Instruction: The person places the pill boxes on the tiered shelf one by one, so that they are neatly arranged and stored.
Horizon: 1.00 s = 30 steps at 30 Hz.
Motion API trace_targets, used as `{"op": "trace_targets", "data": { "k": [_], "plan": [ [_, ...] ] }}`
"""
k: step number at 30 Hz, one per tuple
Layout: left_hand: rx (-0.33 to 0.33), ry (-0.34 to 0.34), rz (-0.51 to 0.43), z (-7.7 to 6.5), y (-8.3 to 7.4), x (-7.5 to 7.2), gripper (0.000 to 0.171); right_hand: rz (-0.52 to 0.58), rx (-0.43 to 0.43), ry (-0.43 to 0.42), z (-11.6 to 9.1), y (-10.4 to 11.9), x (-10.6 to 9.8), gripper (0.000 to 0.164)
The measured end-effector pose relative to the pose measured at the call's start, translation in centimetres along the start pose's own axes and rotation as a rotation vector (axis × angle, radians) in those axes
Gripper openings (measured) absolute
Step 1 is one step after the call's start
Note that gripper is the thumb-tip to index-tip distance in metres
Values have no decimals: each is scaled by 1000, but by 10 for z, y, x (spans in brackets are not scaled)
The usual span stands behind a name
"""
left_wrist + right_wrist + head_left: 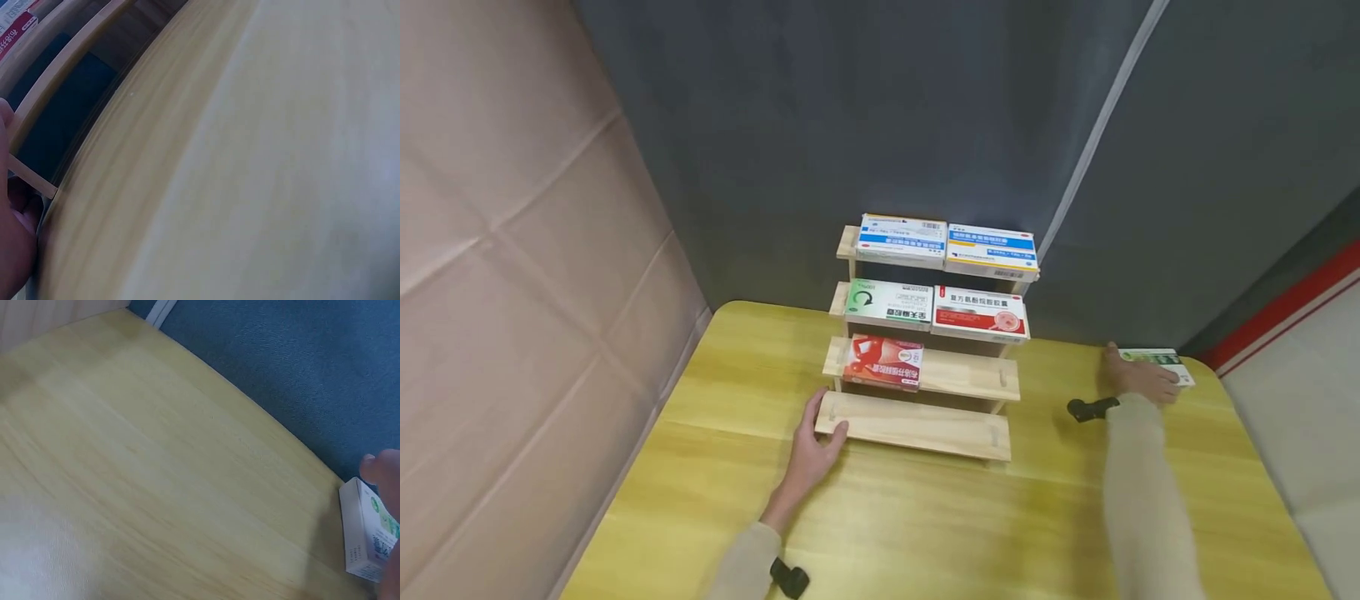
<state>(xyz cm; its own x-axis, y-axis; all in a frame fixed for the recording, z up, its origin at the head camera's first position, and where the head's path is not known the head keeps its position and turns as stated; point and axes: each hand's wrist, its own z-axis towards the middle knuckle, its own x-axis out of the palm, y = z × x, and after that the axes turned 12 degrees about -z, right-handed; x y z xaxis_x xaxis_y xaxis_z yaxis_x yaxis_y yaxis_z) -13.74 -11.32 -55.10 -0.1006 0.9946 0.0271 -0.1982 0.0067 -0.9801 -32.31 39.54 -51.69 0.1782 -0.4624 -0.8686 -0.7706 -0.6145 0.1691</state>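
Observation:
In the head view a stepped wooden rack (917, 425) holds medicine boxes on its upper steps. My left hand (814, 450) grips the left end of its lowest board, thumb in front and fingers behind. At the table's far right corner my right hand (1138, 382) reaches over a white and green medicine box (1180, 372), partly covering it. In the right wrist view the thumb (370, 467) stands off the near top corner of that box (356, 531); the other fingers are mostly out of frame. At the left wrist view's edge, part of my left hand (15, 244) shows beside the rack.
Two blue and white boxes (902, 237) lie on the top step. Below them are a green and white box (889, 302) and a red and white box (980, 314). A red box (883, 363) lies on the third step. A dark partition (865, 125) stands behind the table (700, 500).

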Motion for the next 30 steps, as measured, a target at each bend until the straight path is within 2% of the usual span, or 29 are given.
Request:
{"op": "trace_targets", "data": {
  "k": [6,12,19,27,30],
  "plan": [
    [-27,0,-6,-3,0,-1,68,125,64,-22,1,1,7,129],
    [-46,0,-10,-7,0,0,69,114,87,-64,1,1,9,129],
    [-36,-8,-14,-7,4,1,70,132,117,-51,-1,3,8,128],
    [-6,-9,-17,-2,5,1,69,257,190,-125,1,10,10,109],
    [4,-4,-18,0,5,0,69,283,181,-166,0,6,13,106]
  ]
}}
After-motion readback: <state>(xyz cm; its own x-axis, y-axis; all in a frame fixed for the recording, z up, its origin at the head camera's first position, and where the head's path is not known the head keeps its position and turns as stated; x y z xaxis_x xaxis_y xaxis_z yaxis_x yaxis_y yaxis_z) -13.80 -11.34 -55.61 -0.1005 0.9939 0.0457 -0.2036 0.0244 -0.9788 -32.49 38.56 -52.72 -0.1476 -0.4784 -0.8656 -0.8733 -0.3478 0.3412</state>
